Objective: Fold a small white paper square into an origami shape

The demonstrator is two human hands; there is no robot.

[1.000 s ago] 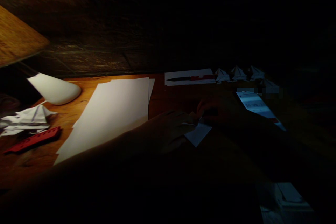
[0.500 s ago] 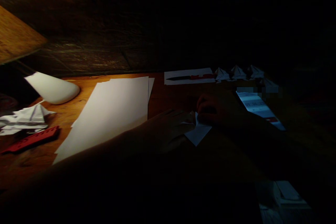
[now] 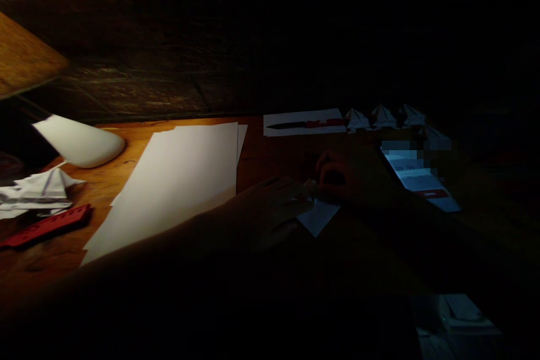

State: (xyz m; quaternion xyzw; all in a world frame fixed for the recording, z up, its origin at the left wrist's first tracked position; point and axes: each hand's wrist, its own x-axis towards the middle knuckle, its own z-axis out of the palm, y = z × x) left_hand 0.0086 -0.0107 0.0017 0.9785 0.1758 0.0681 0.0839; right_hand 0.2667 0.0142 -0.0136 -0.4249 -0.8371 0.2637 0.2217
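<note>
A small piece of folded white paper [image 3: 319,218] lies on the dark wooden table, with one pointed corner towards me. At its left edge my left hand [image 3: 276,199] grips it, fingers bent over the sheet. My right hand [image 3: 335,173] pinches its upper edge, with thumb and forefinger curled into a ring. The fingertips of both hands nearly meet there. Deep shadow hides the paper's upper part and much of both hands.
A stack of white sheets [image 3: 185,174] lies left of centre. Behind are a knife [image 3: 324,123] on paper strips and several folded paper shapes [image 3: 382,116]. A lit phone [image 3: 417,177] lies right. At left are a lamp [image 3: 82,143], crumpled paper [image 3: 40,191] and a red bar-shaped object [image 3: 46,228].
My left fingers have shifted slightly right and up over the folded paper, covering more of its upper part. The right hand stays nearly in place. The view has moved a little.
</note>
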